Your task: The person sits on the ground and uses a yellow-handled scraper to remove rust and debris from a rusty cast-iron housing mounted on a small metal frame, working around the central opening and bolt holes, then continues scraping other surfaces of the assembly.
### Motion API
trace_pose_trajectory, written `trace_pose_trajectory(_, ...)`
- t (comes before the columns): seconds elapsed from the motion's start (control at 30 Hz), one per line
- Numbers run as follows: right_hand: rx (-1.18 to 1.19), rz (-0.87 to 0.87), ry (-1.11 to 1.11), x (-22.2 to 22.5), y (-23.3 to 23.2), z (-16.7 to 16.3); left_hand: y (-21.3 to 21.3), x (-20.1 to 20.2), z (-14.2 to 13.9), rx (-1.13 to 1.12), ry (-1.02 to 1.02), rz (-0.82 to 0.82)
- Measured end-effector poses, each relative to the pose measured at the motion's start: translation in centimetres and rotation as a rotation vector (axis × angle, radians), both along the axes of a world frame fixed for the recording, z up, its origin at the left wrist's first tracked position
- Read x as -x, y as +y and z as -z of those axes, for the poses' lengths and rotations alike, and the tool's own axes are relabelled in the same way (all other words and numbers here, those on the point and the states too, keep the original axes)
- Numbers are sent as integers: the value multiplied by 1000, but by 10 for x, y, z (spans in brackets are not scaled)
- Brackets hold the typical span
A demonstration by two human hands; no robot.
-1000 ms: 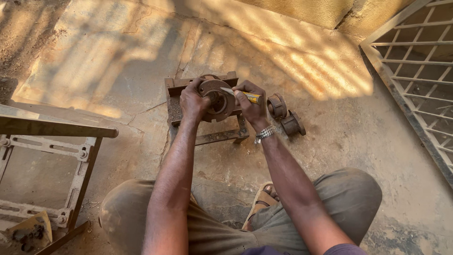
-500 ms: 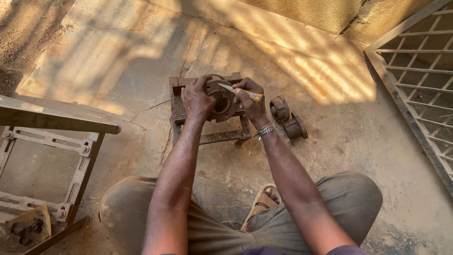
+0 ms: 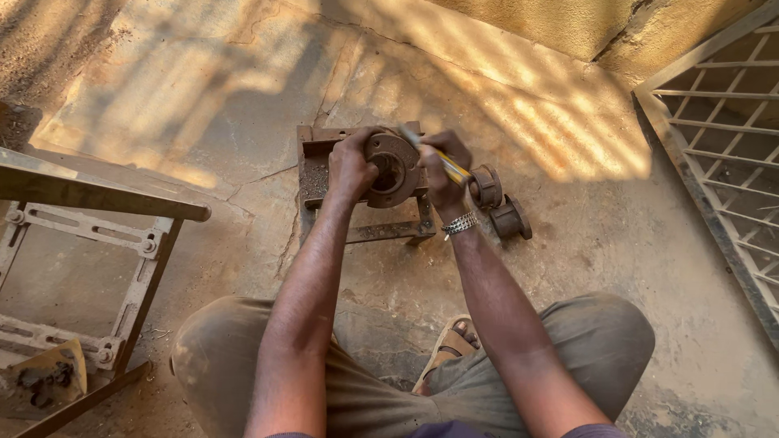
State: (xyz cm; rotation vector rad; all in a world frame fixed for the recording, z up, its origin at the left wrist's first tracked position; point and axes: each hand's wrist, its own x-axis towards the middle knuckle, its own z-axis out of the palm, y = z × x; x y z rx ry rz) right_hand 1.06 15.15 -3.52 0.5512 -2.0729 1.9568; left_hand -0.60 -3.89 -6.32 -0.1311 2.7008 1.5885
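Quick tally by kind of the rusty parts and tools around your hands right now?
Round flanged metal part, held by left hand: 1
Loose spool-shaped metal parts on the floor: 2
Yellow-handled tool in right hand: 1
Small rusty metal stand under the part: 1
Total: 5

A rusty metal frame [image 3: 97,235] with bolted corners stands at the left on the cracked concrete floor [image 3: 203,97]. Two rusty spool-shaped parts [image 3: 499,203] lie side by side on that floor, and a metal grille [image 3: 722,138] leans at the right.
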Motion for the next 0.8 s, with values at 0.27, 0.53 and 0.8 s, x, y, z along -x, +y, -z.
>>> trace_pose_trajectory(0.27,53,141,39,-5,7,2,17,-7,10,61,142,-242)
trace_pose_trajectory(0.53,126,173,153,6,16,2,18,-5,13,114,169,-204)
trace_pose_trajectory(0.8,112,206,104,6,11,12,4,-1,-5,102,243,-119)
